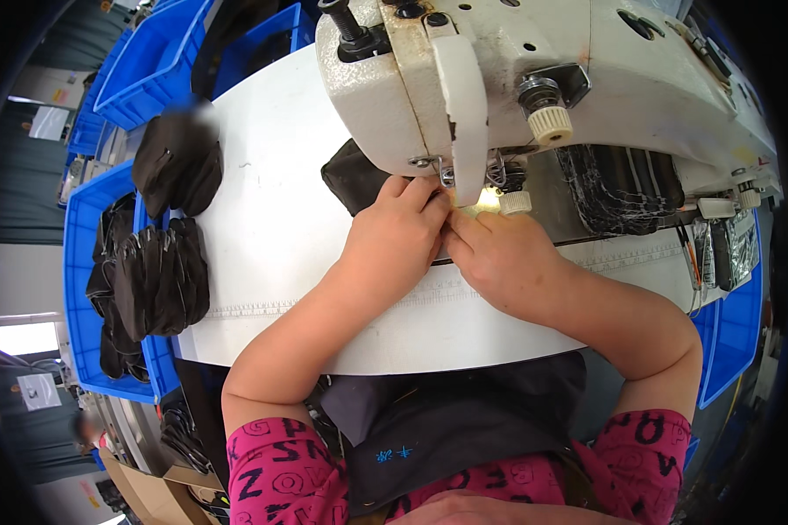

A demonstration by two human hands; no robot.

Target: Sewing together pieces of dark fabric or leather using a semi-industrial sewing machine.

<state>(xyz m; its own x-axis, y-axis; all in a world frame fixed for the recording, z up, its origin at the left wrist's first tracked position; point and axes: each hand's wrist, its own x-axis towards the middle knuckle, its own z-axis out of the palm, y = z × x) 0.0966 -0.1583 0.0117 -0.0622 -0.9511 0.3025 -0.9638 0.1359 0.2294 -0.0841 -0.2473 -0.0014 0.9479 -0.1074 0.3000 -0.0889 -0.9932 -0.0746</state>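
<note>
Under the head of a white sewing machine [534, 79], my two hands meet close to the lit needle area. My left hand [394, 227] is closed, its bent fingers on a black fabric piece [350, 175] that sticks out beyond the knuckles to the left. Pressed up against it, my right hand [503, 258] is closed too, thumb and index finger pinched together beside the presser foot. Whatever lies between the right fingertips is hidden by the hands. The machine's white lever arm covers part of the needle.
A stack of black sewn pieces [622, 188] lies right of the needle. Black fabric bundles [162, 276] fill a blue bin [83, 227] at the left, with another black piece [175, 166] at the table's edge. A ruler strip [263, 308] crosses the white table [263, 192]. Small tools [690, 254] sit far right.
</note>
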